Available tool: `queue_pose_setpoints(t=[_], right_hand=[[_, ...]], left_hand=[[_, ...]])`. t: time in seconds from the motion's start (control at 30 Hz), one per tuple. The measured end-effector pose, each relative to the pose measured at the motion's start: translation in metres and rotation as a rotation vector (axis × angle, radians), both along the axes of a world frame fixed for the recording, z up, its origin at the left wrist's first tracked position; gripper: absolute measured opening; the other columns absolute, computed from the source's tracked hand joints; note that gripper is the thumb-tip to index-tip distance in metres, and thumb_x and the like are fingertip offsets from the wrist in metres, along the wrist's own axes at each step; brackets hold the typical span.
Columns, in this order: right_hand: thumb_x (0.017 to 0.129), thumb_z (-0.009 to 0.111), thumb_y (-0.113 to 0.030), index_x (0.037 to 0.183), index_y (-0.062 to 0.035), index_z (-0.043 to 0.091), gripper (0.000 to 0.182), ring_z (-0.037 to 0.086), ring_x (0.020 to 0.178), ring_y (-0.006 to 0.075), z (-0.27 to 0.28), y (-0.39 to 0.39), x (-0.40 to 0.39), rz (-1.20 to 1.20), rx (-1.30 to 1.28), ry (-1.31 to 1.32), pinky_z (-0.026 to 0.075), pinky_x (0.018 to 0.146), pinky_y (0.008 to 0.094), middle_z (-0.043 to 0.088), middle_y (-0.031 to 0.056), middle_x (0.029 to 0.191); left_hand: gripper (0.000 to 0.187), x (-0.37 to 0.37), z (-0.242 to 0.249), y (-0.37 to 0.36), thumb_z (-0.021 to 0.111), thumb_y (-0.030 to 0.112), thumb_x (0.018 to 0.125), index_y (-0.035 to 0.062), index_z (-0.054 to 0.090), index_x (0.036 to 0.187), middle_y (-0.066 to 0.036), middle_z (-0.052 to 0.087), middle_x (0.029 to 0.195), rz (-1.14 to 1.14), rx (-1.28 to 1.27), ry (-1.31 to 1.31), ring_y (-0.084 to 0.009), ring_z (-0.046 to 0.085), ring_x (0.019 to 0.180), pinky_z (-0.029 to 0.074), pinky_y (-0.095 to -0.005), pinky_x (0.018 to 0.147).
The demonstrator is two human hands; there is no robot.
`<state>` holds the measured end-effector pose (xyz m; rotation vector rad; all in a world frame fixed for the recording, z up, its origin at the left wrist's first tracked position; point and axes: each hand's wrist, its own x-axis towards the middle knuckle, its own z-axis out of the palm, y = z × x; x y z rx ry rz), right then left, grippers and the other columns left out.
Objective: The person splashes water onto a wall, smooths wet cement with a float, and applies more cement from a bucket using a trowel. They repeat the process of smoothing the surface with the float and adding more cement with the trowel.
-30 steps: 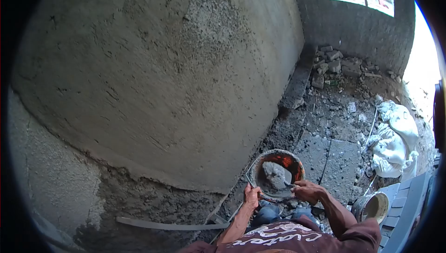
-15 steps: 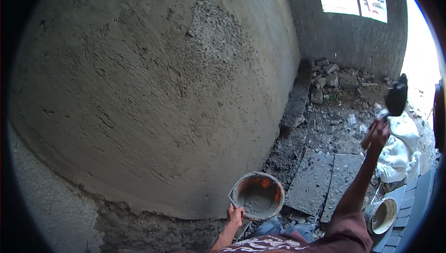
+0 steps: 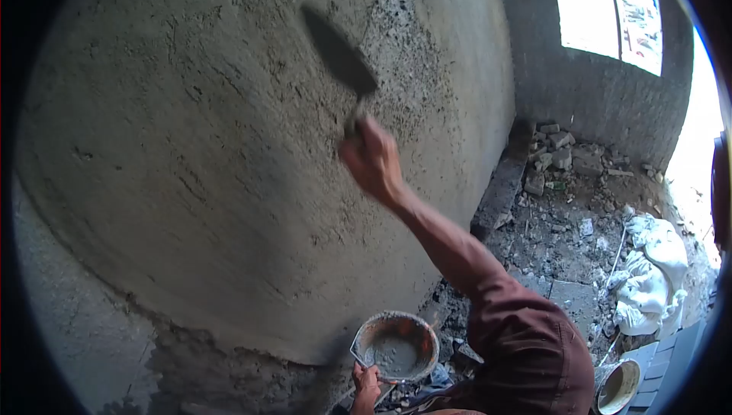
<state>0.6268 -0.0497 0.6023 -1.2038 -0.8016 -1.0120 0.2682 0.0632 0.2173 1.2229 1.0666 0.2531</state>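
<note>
Right hand [image 3: 370,154]: raised before the wall, arm outstretched, fingers closed round the handle of a trowel [image 3: 339,53]. Blade points up and to the left in view, slightly blurred; contact with the wall cannot be told. Behind it, plastered wall [image 3: 229,186], scored in places, with a rough, pebbly patch [image 3: 400,49] beside the blade. Left hand [image 3: 367,379]: low, closed on the near rim of a bucket [image 3: 396,346], grey mortar [image 3: 395,355] inside. Farther right: rubble [image 3: 560,157], white sacks [image 3: 652,274], second bucket [image 3: 618,386].

Plastered wall [image 3: 252,156] — bright window [image 3: 606,11]
</note>
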Motion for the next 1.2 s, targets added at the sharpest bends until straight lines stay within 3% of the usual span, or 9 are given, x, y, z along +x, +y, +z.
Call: queue_pose_setpoints(t=[0.13, 0.23, 0.27, 0.37, 0.57, 0.63, 0.7, 0.93, 1.2], right_hand=[[0.081, 0.06, -0.02, 0.084, -0.002, 0.052, 0.02, 0.057, 0.067, 0.0387, -0.143, -0.109, -0.101, 0.523, -0.942, 0.488, 0.045, 0.058, 0.0449, 0.055, 0.0196, 0.068], [0.081, 0.058, -0.025, 0.079, -0.0015, 0.064, 0.024, 0.062, 0.059, 0.0276, -0.366, -0.186, -0.126, 0.499, -1.609, 0.285, 0.048, 0.052, 0.0405, 0.062, 0.0163, 0.067], [0.079, 0.062, -0.035, 0.085, -0.0019, 0.064, 0.034, 0.061, 0.06, 0.0219, -0.336, -0.211, -0.146, 0.66, -1.814, 0.949, 0.049, 0.052, 0.0367, 0.062, 0.0127, 0.068], [0.084, 0.053, -0.032, 0.079, -0.0036, 0.062, 0.03, 0.061, 0.061, 0.0207, -0.335, -0.244, -0.18, 0.577, -1.647, 1.257, 0.049, 0.049, 0.0349, 0.063, 0.0056, 0.073], [0.088, 0.052, -0.041, 0.076, -0.0075, 0.058, 0.036, 0.052, 0.06, 0.0111, -0.37, -0.322, -0.198, 0.918, -1.981, 1.147, 0.039, 0.045, 0.0318, 0.055, 0.0025, 0.071], [0.088, 0.05, -0.037, 0.096, -0.0027, 0.058, 0.036, 0.055, 0.064, 0.0157, -0.392, -0.35, -0.216, 0.964, -1.345, 1.4, 0.042, 0.055, 0.0314, 0.06, 0.0062, 0.075], [0.089, 0.05, -0.036, 0.095, -0.0028, 0.057, 0.034, 0.054, 0.069, 0.013, -0.35, -0.362, -0.224, 0.887, -1.336, 1.412, 0.042, 0.058, 0.0299, 0.059, 0.0041, 0.078], [0.089, 0.055, -0.024, 0.098, -0.0066, 0.06, 0.02, 0.052, 0.056, 0.0136, -0.273, -0.372, -0.228, 0.826, -0.295, 1.7, 0.045, 0.049, 0.0283, 0.054, 0.0014, 0.07], [0.087, 0.058, -0.019, 0.101, -0.0031, 0.055, 0.022, 0.055, 0.057, 0.0128, -0.203, -0.446, -0.149, -0.002, 0.3, 0.931, 0.048, 0.052, 0.0256, 0.057, 0.0041, 0.069]], left_hand=[[0.053, -0.015, -0.001, -0.03, 0.052, -0.005, 0.059, 0.0093, 0.049, 0.109, -0.004, 0.051, 0.087, 0.035, -0.041, -0.146, -0.0181, 0.053, 0.065, 0.046, -0.0303, 0.047], [0.05, -0.006, 0.005, -0.076, 0.053, -0.004, 0.059, 0.0078, 0.051, 0.107, -0.003, 0.051, 0.083, 0.005, 0.026, -0.195, -0.016, 0.052, 0.064, 0.045, -0.0283, 0.049], [0.05, -0.008, 0.004, -0.092, 0.053, -0.004, 0.059, 0.0078, 0.051, 0.107, -0.003, 0.051, 0.083, 0.006, 0.019, -0.177, -0.016, 0.052, 0.064, 0.045, -0.0283, 0.049], [0.04, 0.015, 0.026, -0.145, 0.054, -0.002, 0.059, 0.0066, 0.056, 0.098, 0.0, 0.051, 0.073, -0.216, 0.22, -0.045, -0.0111, 0.048, 0.062, 0.041, -0.0257, 0.053], [0.024, 0.028, -0.005, -0.204, 0.055, -0.001, 0.059, 0.0075, 0.046, 0.08, 0.001, 0.041, 0.067, -0.396, 0.327, -0.126, -0.0112, 0.043, 0.058, 0.035, -0.027, 0.047], [0.025, 0.033, 0.005, -0.21, 0.055, -0.002, 0.059, 0.0095, 0.04, 0.076, 0.001, 0.037, 0.065, -0.283, 0.02, -0.17, -0.0121, 0.042, 0.053, 0.033, -0.0281, 0.043], [0.027, 0.038, 0.019, -0.215, 0.054, -0.004, 0.062, 0.0102, 0.041, 0.08, 0.0, 0.04, 0.061, -0.252, -0.129, -0.208, -0.0129, 0.039, 0.04, 0.031, -0.0265, 0.035], [0.048, 0.07, 0.02, -0.184, 0.052, -0.006, 0.063, 0.0101, 0.05, 0.108, 0.002, 0.048, 0.075, -0.25, -0.188, -0.332, -0.011, 0.045, 0.049, 0.041, -0.0243, 0.04], [0.05, 0.071, 0.047, -0.098, 0.047, -0.007, 0.064, 0.0127, 0.049, 0.111, 0.001, 0.048, 0.075, -0.231, -0.194, -0.345, -0.0102, 0.044, 0.046, 0.038, -0.0238, 0.035]])
